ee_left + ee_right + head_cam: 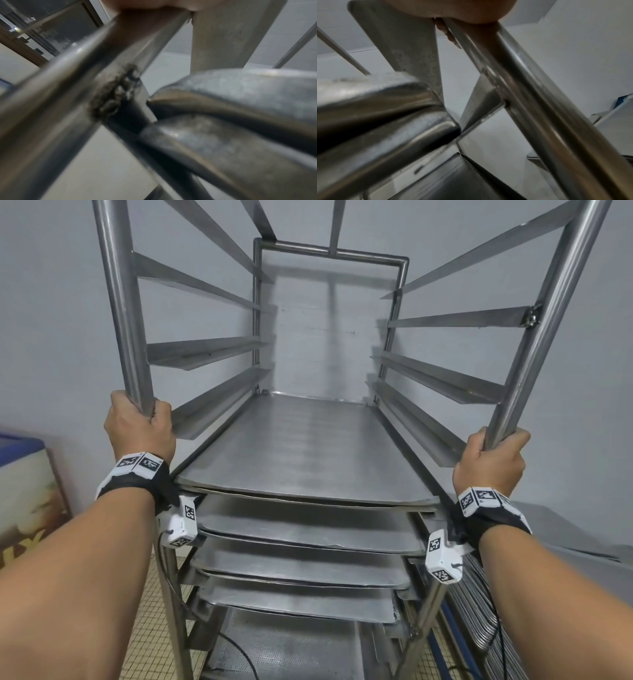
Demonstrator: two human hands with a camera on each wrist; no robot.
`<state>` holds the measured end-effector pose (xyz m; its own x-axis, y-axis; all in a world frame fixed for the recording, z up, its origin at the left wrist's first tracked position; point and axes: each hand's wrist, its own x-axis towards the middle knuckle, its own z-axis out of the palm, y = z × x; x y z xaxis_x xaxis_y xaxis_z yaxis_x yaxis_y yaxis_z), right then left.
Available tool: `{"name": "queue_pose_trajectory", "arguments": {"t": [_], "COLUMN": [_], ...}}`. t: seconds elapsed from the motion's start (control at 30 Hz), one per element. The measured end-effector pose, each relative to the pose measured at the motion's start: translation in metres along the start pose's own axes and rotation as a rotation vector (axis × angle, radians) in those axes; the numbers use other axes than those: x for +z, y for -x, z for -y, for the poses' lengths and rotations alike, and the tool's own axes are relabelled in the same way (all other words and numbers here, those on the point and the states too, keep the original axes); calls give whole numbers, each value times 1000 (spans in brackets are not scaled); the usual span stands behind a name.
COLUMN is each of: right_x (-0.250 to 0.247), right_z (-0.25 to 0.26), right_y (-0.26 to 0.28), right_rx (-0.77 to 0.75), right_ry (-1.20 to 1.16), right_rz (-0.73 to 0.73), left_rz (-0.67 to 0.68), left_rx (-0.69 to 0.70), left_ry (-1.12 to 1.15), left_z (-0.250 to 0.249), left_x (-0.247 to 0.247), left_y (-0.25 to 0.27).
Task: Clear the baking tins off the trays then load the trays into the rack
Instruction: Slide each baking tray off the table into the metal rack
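Note:
A tall steel rack (pixel 329 254) stands right in front of me against a grey wall. Several flat metal trays sit on its side rails, the top tray (pixel 301 446) about waist high and the others stacked on the rails below it. My left hand (pixel 138 426) grips the rack's front left post (pixel 120 302). My right hand (pixel 491 460) grips the front right post (pixel 548 309). The left wrist view shows the left post (pixel 68 94) close up beside two tray corners (pixel 240 88). In the right wrist view, the right post (pixel 539 101) passes next to tray corners (pixel 385 108). No baking tins are in view.
The upper rails (pixel 205 350) of the rack hold nothing. A blue-lidded chest (pixel 24 491) stands at the left on a tiled floor (pixel 150 628). A grey surface (pixel 575 529) and a bundle of wire racks (pixel 486 604) lie to the right.

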<state>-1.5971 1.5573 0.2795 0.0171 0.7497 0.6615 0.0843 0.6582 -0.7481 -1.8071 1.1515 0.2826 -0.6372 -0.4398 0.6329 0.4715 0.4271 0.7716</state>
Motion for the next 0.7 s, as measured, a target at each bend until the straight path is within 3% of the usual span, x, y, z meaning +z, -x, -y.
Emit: {"name": "queue_pose_trajectory", "arguments": {"t": [0.7], "right_x": [101], "right_z": [-16], "right_y": [-25], "right_rx": [-19], "right_ry": [-31], "right_rz": [-6], "left_rz": [-4], "left_rx": [16], "left_ry": [-13], "left_z": [30], "left_x": [91], "left_y": [-50]}}
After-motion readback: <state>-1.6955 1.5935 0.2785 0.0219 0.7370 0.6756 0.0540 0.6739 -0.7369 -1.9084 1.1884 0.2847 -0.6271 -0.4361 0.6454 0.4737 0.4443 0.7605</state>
